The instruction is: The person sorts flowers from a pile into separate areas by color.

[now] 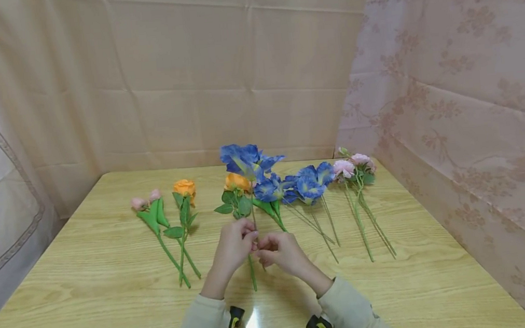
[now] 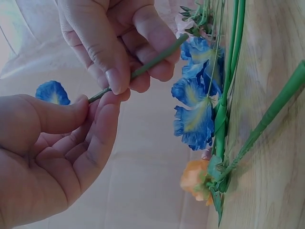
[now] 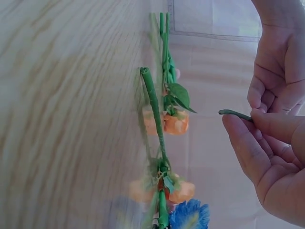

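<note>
Over the middle of the table, a blue artificial iris (image 1: 241,158) is held up with its bloom pointing away from me. My left hand (image 1: 233,245) pinches its thin green stem (image 2: 159,57) between thumb and fingers. Right beside it, my right hand (image 1: 283,253) pinches the same stem nearer its free end, the fingertips of both hands almost meeting. Below the hands lies an orange rose (image 1: 237,182) with green leaves, its stem reaching toward me. Close by on the right, more blue irises (image 1: 311,184) lie on the table.
Left on the wooden table (image 1: 92,304) lie pink tulips (image 1: 147,213) and another orange rose (image 1: 184,190), stems crossing. Pink flowers (image 1: 352,166) with long stems lie at the right. Beige cloth (image 1: 180,77) hangs behind, and patterned cloth (image 1: 464,115) hangs at the right.
</note>
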The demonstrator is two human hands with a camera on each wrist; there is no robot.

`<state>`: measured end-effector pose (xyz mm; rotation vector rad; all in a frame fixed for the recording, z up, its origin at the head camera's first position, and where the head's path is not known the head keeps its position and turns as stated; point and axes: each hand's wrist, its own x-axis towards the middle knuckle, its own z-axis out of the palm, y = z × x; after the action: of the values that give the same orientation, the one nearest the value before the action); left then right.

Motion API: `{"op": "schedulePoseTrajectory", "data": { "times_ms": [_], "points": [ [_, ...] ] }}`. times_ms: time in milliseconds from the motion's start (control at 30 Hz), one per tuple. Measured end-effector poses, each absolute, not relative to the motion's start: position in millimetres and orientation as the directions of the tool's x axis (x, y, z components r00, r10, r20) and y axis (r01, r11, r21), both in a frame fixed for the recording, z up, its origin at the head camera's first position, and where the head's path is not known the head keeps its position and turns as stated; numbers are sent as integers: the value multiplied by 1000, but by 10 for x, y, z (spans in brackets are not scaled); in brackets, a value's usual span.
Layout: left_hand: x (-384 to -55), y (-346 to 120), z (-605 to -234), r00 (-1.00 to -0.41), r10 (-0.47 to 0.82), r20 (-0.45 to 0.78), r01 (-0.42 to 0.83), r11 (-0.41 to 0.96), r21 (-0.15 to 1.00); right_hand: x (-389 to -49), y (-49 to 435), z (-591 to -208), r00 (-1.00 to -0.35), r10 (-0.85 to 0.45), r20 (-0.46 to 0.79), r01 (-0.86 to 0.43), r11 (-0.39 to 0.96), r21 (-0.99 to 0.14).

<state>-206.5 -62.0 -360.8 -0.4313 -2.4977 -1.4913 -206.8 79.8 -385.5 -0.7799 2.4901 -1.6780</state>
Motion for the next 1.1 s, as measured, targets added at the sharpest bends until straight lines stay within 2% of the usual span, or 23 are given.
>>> {"op": "schedulePoseTrajectory", "data": {
  "times_ms": [633,933,1100],
  "points": [
    [-2059,-632,-3612,-943,184,276,331,493,804,-2100,845,-3848,-880,-408,243,-393,339,-855],
    [-2057,-702,-3626,-951,182,249,308,513,801,-2231,1062,-3799,-937,-254,241,-334,440,-834],
    [-2060,-728,-3646,-952,189,239,303,507,807,-2352,1231,-3808,-950,-127,284,-306,546,-780]
  ]
}}
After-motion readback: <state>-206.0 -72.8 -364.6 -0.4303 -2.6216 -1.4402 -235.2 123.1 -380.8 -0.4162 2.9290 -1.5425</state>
